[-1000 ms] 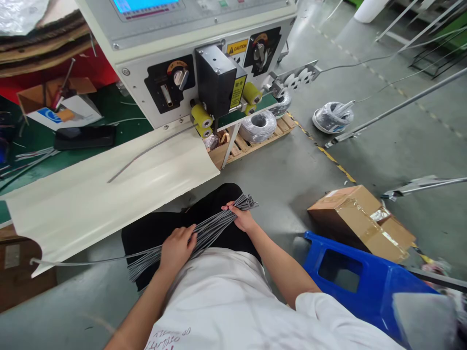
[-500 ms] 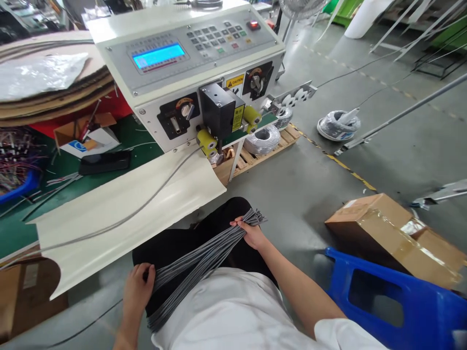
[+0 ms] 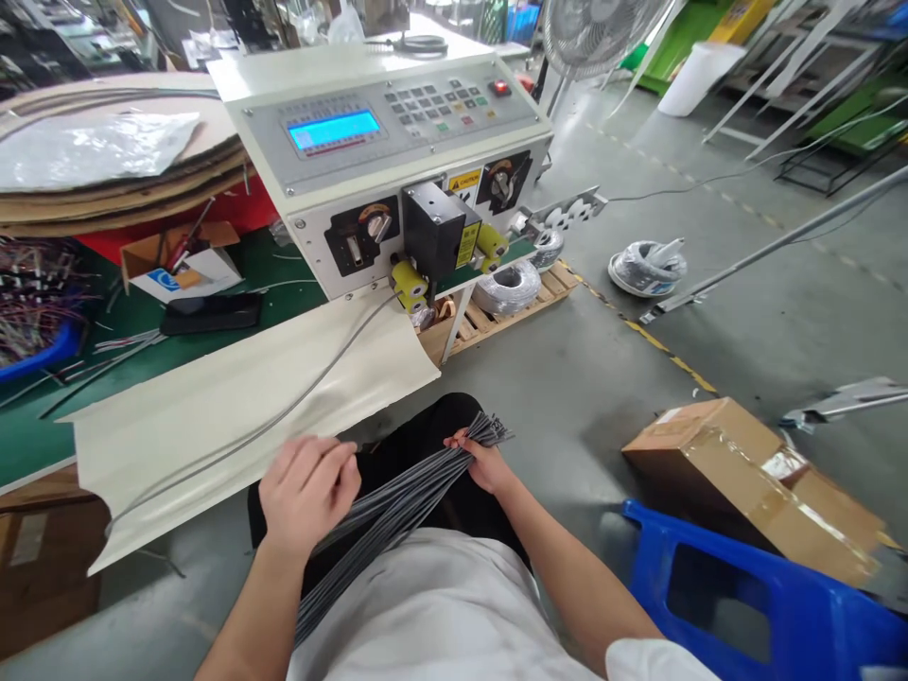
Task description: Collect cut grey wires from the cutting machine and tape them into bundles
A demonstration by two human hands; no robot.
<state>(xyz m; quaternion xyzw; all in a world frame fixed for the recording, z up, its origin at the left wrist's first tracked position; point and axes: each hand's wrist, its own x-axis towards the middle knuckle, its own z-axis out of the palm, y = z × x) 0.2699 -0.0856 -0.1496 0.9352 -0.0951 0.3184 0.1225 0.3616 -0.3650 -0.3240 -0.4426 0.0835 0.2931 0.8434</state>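
My right hand [image 3: 486, 463] is closed around a bundle of grey cables [image 3: 404, 497] near its far right end, where the cut ends fan out. The bundle slopes across my lap toward the lower left, and its lower end runs behind my left forearm. Above the bundle's left part, my left hand [image 3: 308, 492] is raised with loosely bent fingers, and nothing shows in it. Beyond it, a single grey cable [image 3: 312, 383] comes out between the yellow rollers [image 3: 410, 284] of a cable-cutting machine [image 3: 340, 180] and lies along a cream-coloured chute [image 3: 213, 416].
Left of the machine, a green table [image 3: 43, 445] holds a black phone [image 3: 211, 313], a small open box [image 3: 181, 270] and a blue bin [image 3: 43, 355] of wires. At right stand a blue plastic stool [image 3: 801, 605] and a cardboard box [image 3: 744, 473]. Cable coils [image 3: 507, 288] sit on a pallet.
My left hand has risen and moved right, away from the bundle's left end. The single cable's far end has shifted from the left picture edge to the chute's left edge. My right hand keeps its grip.
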